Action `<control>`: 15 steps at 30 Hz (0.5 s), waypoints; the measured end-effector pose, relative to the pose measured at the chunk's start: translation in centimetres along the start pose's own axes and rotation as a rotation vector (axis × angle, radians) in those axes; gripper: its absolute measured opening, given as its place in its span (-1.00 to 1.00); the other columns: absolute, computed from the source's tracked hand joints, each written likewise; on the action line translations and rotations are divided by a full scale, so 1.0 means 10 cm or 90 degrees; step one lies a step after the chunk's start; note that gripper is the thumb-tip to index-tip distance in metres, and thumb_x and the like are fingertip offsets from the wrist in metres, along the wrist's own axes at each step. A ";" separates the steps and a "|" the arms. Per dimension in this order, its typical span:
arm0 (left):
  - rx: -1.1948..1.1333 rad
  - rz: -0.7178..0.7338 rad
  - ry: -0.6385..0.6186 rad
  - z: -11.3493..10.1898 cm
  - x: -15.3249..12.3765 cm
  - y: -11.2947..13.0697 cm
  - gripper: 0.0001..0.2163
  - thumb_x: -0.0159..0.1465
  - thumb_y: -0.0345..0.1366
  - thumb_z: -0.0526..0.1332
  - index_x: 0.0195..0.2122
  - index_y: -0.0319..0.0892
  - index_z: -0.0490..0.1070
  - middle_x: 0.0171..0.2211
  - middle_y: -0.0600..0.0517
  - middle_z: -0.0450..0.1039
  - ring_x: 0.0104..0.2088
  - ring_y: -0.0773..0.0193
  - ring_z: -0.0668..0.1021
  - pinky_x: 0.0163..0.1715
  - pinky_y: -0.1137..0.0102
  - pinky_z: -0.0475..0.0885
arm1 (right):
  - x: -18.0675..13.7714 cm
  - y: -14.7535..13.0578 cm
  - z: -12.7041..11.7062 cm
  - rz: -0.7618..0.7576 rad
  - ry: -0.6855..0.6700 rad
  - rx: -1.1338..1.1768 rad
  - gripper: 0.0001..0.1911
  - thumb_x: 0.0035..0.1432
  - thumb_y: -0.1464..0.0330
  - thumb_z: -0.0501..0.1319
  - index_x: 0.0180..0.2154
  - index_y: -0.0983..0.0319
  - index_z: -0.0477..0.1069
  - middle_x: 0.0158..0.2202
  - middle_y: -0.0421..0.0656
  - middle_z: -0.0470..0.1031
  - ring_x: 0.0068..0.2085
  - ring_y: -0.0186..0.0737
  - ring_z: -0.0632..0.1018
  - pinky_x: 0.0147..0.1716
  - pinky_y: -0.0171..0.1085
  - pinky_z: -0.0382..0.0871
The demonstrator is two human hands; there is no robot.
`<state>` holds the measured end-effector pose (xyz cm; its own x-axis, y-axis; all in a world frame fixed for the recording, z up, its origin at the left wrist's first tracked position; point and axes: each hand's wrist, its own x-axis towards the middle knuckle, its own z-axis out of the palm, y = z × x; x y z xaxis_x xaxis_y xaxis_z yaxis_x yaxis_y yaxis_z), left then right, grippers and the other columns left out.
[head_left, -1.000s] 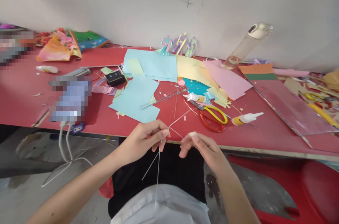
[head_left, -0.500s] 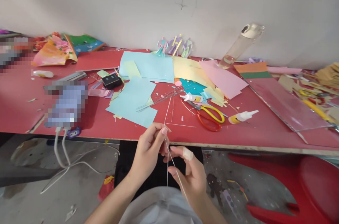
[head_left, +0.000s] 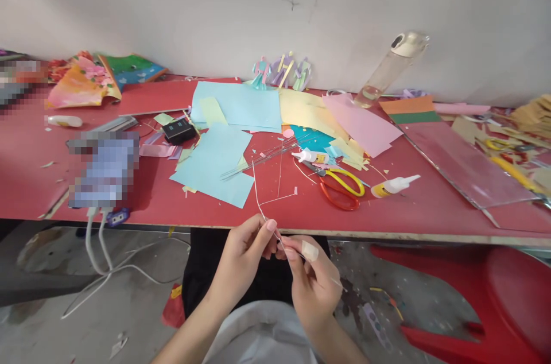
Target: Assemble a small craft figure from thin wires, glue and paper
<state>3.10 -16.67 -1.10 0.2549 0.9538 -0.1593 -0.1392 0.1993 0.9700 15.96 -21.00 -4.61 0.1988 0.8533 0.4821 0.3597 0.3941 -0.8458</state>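
At the near edge of a red table [head_left: 430, 220], a person's left hand [head_left: 243, 255] and right hand [head_left: 316, 286] meet just below the tabletop. Both sets of fingers are closed in a pinch on a thin white wire [head_left: 256, 192]. The wire rises from the fingertips over the table and forks into two strands, while a short end pokes out past the right hand, which wears a plaster [head_left: 309, 250] on one finger. A red chair [head_left: 473, 295] stands to the right, below the table. On the tabletop beyond the hands lie a light blue sheet [head_left: 215, 169], a bundle of fine wires [head_left: 258, 158], yellow-and-red scissors [head_left: 340, 187] and a glue bottle [head_left: 394, 186] on its side. Farther back are a black box [head_left: 178, 130], a yellow sheet [head_left: 301, 111] and a pink sheet [head_left: 361, 126]. Against the wall stand small paper figures [head_left: 282, 72], and a clear bottle [head_left: 387, 71] leans there, tilted.
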 end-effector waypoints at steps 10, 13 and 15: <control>0.093 0.036 -0.025 -0.01 -0.02 -0.02 -0.63 0.42 -0.07 0.05 -0.47 -0.19 0.28 -0.63 0.18 0.17 -0.59 0.42 0.24 -0.53 0.51 0.20 | -0.01 0.03 -0.02 -0.009 -0.024 0.007 -0.78 0.29 0.54 0.17 -0.15 0.13 0.48 -0.34 -0.20 0.58 -0.38 -0.29 0.58 -0.40 -0.33 0.49; 0.087 0.040 -0.049 -0.03 -0.02 0.01 -0.64 0.43 -0.09 0.05 -0.46 -0.19 0.30 -0.61 0.15 0.24 -0.59 0.42 0.24 -0.53 0.51 0.19 | 0.01 0.00 -0.02 0.043 -0.027 0.048 -0.81 0.31 0.50 0.15 -0.20 0.13 0.47 -0.34 -0.19 0.58 -0.38 -0.28 0.58 -0.36 -0.31 0.50; 0.088 0.040 -0.059 -0.04 -0.03 0.02 -0.64 0.43 -0.10 0.04 -0.46 -0.19 0.30 -0.59 0.13 0.28 -0.59 0.42 0.25 -0.53 0.50 0.19 | 0.02 -0.03 0.00 0.088 -0.022 0.095 -0.85 0.33 0.45 0.15 -0.24 0.14 0.47 -0.36 -0.18 0.57 -0.40 -0.27 0.57 -0.38 -0.31 0.50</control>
<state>2.64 -16.84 -0.90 0.3386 0.9369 -0.0869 -0.0259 0.1015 0.9945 15.94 -20.95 -4.27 0.2053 0.9127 0.3534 0.1919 0.3165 -0.9290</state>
